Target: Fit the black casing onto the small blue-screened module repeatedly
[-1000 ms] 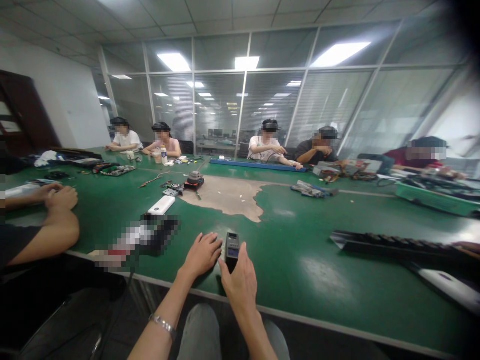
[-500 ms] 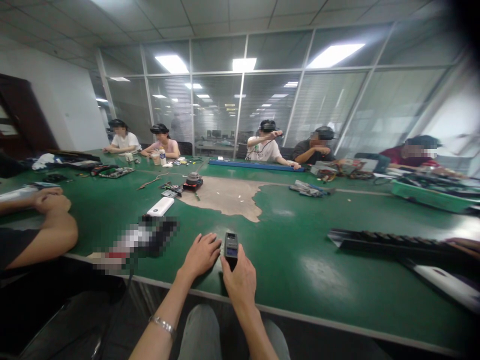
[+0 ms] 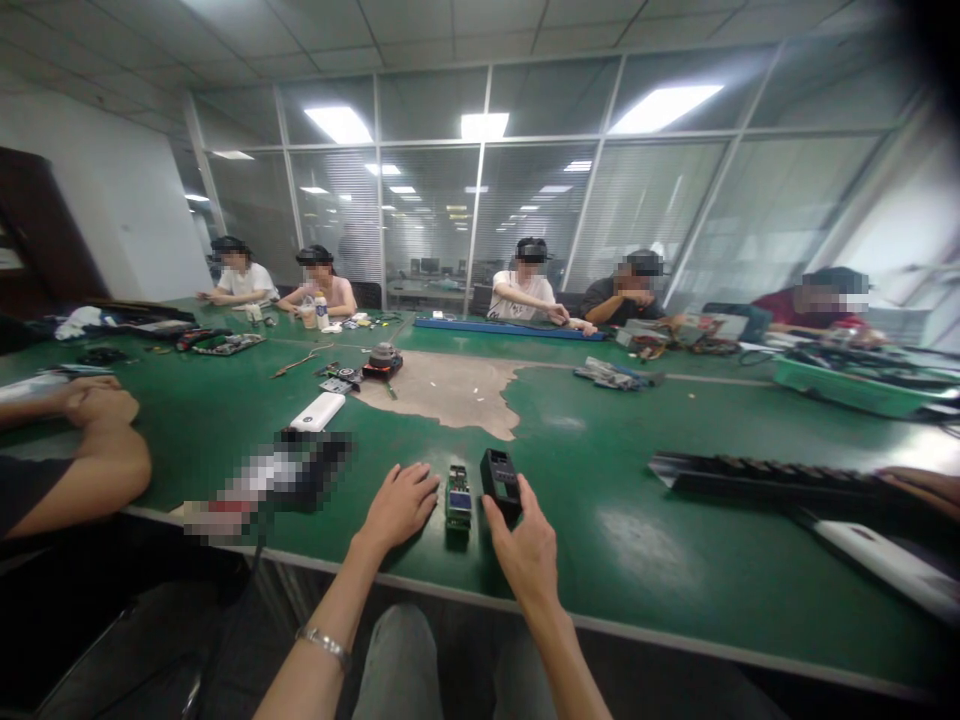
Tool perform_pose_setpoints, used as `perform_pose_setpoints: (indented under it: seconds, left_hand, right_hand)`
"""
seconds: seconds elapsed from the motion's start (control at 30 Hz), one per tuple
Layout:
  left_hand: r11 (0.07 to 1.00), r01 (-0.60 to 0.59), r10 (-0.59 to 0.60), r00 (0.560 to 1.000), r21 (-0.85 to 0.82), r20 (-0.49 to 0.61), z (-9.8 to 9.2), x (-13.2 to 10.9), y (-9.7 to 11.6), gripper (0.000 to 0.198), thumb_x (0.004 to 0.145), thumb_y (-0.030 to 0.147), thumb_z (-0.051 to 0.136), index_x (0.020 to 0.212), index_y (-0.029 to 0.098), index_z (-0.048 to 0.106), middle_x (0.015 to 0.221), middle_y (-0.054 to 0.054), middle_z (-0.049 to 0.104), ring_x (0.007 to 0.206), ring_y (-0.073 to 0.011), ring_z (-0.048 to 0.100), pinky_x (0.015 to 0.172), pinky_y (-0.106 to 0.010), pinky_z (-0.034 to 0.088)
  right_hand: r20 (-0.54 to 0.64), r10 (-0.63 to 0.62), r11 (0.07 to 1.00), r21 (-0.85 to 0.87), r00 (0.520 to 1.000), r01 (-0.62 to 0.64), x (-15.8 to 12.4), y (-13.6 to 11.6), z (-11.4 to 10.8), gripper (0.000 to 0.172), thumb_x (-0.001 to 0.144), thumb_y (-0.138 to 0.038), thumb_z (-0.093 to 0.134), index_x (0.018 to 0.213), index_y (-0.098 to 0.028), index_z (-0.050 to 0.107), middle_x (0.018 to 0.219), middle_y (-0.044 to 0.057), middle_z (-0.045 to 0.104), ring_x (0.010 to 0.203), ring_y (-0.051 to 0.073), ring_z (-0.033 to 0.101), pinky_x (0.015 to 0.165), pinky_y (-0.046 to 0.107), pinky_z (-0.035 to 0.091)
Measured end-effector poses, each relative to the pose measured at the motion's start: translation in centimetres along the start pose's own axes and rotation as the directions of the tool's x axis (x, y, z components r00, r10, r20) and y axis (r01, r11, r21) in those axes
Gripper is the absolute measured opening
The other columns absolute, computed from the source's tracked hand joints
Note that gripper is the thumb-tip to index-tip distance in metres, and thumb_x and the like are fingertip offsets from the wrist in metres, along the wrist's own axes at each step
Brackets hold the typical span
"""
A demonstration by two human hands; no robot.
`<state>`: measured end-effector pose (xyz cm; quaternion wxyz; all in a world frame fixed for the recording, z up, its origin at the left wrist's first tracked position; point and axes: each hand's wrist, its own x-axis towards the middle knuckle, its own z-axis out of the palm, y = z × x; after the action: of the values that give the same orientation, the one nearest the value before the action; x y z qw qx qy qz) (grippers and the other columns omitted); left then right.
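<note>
My left hand rests flat on the green table mat, fingers slightly apart and holding nothing. My right hand grips a small black rectangular casing by its lower edge, raised slightly at an angle. Between my hands, a small green circuit board with a blue display lies on the mat, apart from both hands. The casing stands just to the right of the board.
A white power bank and a pixelated object lie to my left. A co-worker's hands rest at far left. A long black rail lies right. Several people sit across the table among electronics.
The black casing has come apart from the circuit board. My right hand has carried the casing to the right, leaving the board on the mat. My left hand has barely moved.
</note>
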<state>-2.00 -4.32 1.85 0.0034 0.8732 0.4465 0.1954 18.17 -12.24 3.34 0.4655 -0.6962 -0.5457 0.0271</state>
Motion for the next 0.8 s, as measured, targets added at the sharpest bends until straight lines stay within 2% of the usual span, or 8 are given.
perform_pose_setpoints:
  seconds: [0.1, 0.2, 0.5, 0.67, 0.8]
  left_hand:
    - [1.0, 0.003, -0.003, 1.0, 0.004, -0.006, 0.2, 0.0, -0.1, 0.036, 0.098, 0.04, 0.038, 0.13, 0.032, 0.052, 0.14, -0.004, 0.049, 0.132, -0.0216, 0.04, 0.113, -0.047, 0.025]
    - [1.0, 0.009, -0.009, 1.0, 0.006, -0.003, 0.4, 0.0, -0.2, 0.037, 0.098, 0.04, 0.037, 0.131, 0.032, 0.052, 0.14, -0.004, 0.049, 0.132, -0.0213, 0.041, 0.113, -0.046, 0.025]
    - [1.0, 0.005, -0.005, 1.0, 0.003, -0.004, 0.6, -0.2, -0.2, 0.038, 0.098, 0.041, 0.038, 0.131, 0.031, 0.052, 0.141, -0.005, 0.049, 0.133, -0.0211, 0.04, 0.113, -0.047, 0.025]
    - [1.0, 0.005, -0.005, 1.0, 0.013, -0.004, 0.5, -0.3, 0.0, 0.038, 0.098, 0.041, 0.039, 0.131, 0.03, 0.052, 0.141, -0.005, 0.049, 0.132, -0.0211, 0.04, 0.112, -0.047, 0.026]
    - [1.0, 0.012, -0.012, 1.0, 0.013, 0.0, 0.5, -0.3, 0.1, 0.037, 0.097, 0.04, 0.039, 0.131, 0.031, 0.052, 0.141, -0.005, 0.049, 0.132, -0.021, 0.04, 0.113, -0.046, 0.025]
  right_hand:
    - [0.003, 0.01, 0.999, -0.042, 1.0, -0.01, -0.8, 2.3, 0.5, 0.07, 0.085, -0.053, 0.049, 0.138, -0.007, 0.042, 0.127, 0.02, 0.058, 0.115, 0.029, 0.056, 0.097, 0.041, 0.043]
    - [-0.01, -0.012, 0.997, -0.075, 1.0, 0.011, -1.3, 3.3, 1.1, 0.071, 0.085, -0.053, 0.049, 0.138, -0.005, 0.041, 0.128, 0.021, 0.057, 0.116, 0.029, 0.055, 0.098, 0.041, 0.042]
    - [-0.007, -0.121, 0.975, -0.189, 0.993, 0.117, -1.9, 3.8, 1.6, 0.071, 0.086, -0.048, 0.05, 0.135, 0.002, 0.041, 0.129, 0.024, 0.054, 0.119, 0.032, 0.051, 0.101, 0.043, 0.039]
    - [-0.019, -0.121, 0.977, -0.181, 0.992, 0.116, -2.1, 3.5, 1.3, 0.088, 0.082, -0.054, 0.054, 0.145, 0.001, 0.025, 0.14, 0.025, 0.043, 0.127, 0.033, 0.043, 0.105, 0.044, 0.036]
    - [-0.023, -0.123, 0.982, -0.148, 0.992, 0.118, -2.1, 3.4, 0.9, 0.086, 0.085, -0.055, 0.05, 0.147, -0.004, 0.021, 0.143, 0.022, 0.041, 0.129, 0.032, 0.042, 0.105, 0.044, 0.035]
